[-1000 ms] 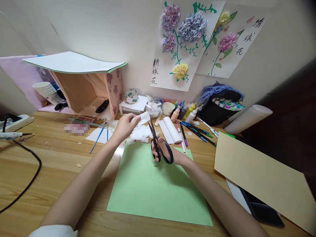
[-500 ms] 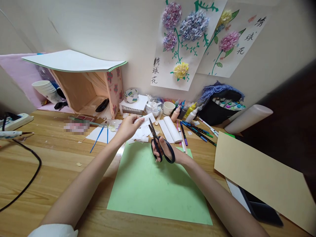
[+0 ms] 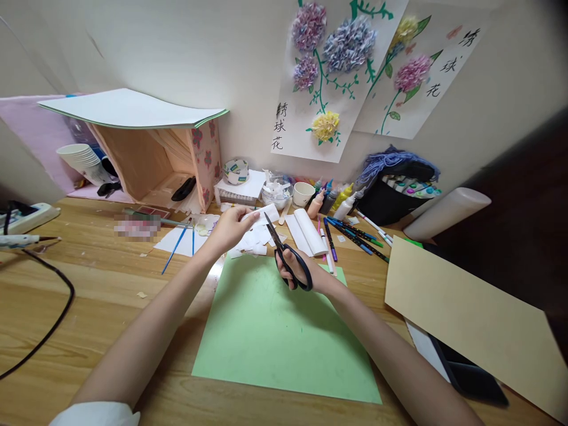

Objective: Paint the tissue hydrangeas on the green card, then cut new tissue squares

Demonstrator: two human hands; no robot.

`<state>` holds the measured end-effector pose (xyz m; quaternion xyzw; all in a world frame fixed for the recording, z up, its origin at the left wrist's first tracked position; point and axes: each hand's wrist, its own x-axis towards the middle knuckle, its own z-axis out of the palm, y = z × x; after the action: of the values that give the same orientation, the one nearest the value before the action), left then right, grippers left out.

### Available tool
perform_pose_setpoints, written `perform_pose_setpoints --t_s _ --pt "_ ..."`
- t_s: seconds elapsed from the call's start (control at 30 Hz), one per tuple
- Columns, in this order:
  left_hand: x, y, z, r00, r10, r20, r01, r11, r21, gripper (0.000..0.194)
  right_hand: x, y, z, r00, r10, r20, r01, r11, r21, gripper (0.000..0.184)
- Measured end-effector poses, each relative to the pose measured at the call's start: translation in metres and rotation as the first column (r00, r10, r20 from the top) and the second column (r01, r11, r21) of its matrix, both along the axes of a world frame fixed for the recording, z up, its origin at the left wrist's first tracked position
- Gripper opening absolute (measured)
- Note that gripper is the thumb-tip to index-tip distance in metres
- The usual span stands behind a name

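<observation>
Between the thumb and fingers of my left hand [image 3: 231,228] is a strip of white paper [image 3: 268,213], its free end pointing right. My right hand [image 3: 295,266] grips black-handled scissors [image 3: 287,260] through the finger loops. The scissor blades point up and left, with their tips at the paper strip. Below both hands lies a sheet of green paper [image 3: 284,343] on the wooden table. Cut white paper pieces [image 3: 255,241] are scattered just beyond its far edge, partly behind my left hand.
A folded white paper roll [image 3: 309,232] lies beside several markers [image 3: 355,235]. Behind stand a paper cup [image 3: 303,194], paint bottles [image 3: 344,207] and a bowl of white scraps [image 3: 277,192]. Tan board [image 3: 465,313] is at right, a pink-sided box [image 3: 205,160] at left, paintbrushes [image 3: 174,251] before it.
The scissor blades have closed together and tipped slightly further left at the paper strip; the handle loops have come closer together. My left hand has stayed almost still.
</observation>
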<state>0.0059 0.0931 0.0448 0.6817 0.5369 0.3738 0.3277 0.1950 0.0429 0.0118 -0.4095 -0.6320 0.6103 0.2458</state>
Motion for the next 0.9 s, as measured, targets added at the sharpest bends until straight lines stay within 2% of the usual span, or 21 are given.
perform_pose_setpoints --t_s 0.17,0.37,0.57,0.9 --pt "-0.0014 0.0013 -0.0005 1.000 0.010 0.005 -0.010 1.000 0.014 0.034 -0.0010 0.0006 -0.0003 0.999 -0.054 0.000 0.054 0.998 0.026 0.065" --pt "-0.0022 0.0013 -0.0005 1.000 -0.027 0.007 0.027 1.000 -0.006 0.036 0.0022 0.0002 -0.0048 0.999 0.031 -0.014 -0.030 0.999 0.034 0.071" --pt "-0.0018 -0.0001 -0.0015 0.996 -0.087 0.016 0.087 0.996 -0.033 0.037 0.0019 0.0010 -0.0057 0.999 0.023 -0.039 -0.023 1.000 -0.009 0.072" --pt "-0.0027 -0.0001 -0.0014 0.990 -0.135 0.033 0.137 0.986 -0.093 0.039 0.0016 -0.0009 -0.0001 0.999 0.014 -0.033 -0.013 1.000 0.025 0.070"
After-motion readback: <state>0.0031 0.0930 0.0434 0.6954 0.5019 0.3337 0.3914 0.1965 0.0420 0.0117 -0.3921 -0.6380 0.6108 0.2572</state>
